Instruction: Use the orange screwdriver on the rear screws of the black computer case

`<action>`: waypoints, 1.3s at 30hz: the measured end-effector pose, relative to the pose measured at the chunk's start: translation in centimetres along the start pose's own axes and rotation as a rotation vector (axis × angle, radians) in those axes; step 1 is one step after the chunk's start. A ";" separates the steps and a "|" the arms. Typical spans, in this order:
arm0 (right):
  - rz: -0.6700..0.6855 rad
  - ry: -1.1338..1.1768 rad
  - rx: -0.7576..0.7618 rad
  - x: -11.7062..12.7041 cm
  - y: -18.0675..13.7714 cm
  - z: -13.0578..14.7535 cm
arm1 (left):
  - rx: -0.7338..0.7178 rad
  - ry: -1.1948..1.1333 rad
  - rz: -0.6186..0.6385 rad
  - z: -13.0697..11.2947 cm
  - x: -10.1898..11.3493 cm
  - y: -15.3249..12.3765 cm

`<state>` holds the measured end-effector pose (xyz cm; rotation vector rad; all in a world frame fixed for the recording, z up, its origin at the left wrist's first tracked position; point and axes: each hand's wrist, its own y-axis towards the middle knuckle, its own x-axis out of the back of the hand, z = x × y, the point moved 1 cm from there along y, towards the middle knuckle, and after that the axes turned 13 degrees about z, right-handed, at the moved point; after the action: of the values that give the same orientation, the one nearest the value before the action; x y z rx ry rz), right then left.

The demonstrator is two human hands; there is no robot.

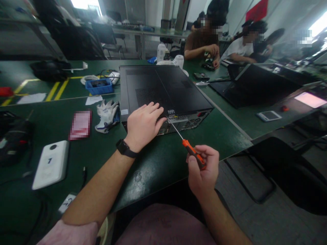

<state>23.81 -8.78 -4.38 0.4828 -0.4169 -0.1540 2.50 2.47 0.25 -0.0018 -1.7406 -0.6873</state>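
A black computer case lies flat on the green table, its back panel with ports and a fan grille facing me. My left hand rests on the case's near edge, fingers stretched over the top panel. In my right hand is a screwdriver with an orange and black handle, held in closed fingers. Its thin shaft slants up and left, and the tip meets the upper edge of the back panel beside my left thumb. Whatever sits right at the tip is too small to make out.
Work gloves, a blue bin, a pink packet and a white power bank lie left of the case. Rightward are a phone and another opened black case. Co-workers sit across the table; a chair stands at right.
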 end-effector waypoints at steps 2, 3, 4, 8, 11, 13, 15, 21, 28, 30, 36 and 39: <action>-0.007 -0.054 0.015 0.1 -0.1 0.1 | 0.004 -0.009 0.007 0.0 0.0 0.0; -0.010 -0.073 0.019 0.2 -0.1 0.1 | 0.008 -0.015 0.014 0.0 0.0 0.0; -0.012 -0.086 0.020 0.2 -0.1 0.1 | 0.014 -0.022 0.024 0.0 0.0 0.0; -0.011 -0.056 -0.002 0.0 0.1 0.1 | 0.019 -0.037 0.032 0.1 0.0 0.0; 0.003 0.021 -0.030 -0.2 0.3 0.0 | 0.012 -0.031 0.018 0.1 -0.1 0.0; 0.004 0.048 -0.024 -0.3 0.3 0.0 | 0.010 -0.028 0.016 0.1 -0.1 0.0; 0.003 0.038 0.000 -0.2 0.2 0.0 | 0.004 -0.026 0.016 0.1 -0.1 0.0; 0.010 -0.087 0.044 0.2 -0.1 0.0 | 0.003 -0.018 0.021 0.1 0.0 0.0; -0.010 -0.026 -0.007 -0.1 0.2 0.0 | 0.006 -0.021 0.022 0.1 0.0 0.0; -0.002 0.026 -0.033 -0.3 0.3 0.0 | 0.006 -0.024 0.018 0.1 -0.1 0.0; 0.019 0.047 -0.031 -0.2 0.0 0.1 | 0.005 -0.033 0.016 0.2 -0.2 0.0; 0.018 -0.020 -0.006 -0.1 -0.2 0.0 | 0.003 -0.027 0.012 0.1 -0.1 0.0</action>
<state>23.74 -8.94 -4.56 0.4715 -0.4398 -0.1429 2.41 2.56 0.09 -0.0193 -1.7663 -0.6782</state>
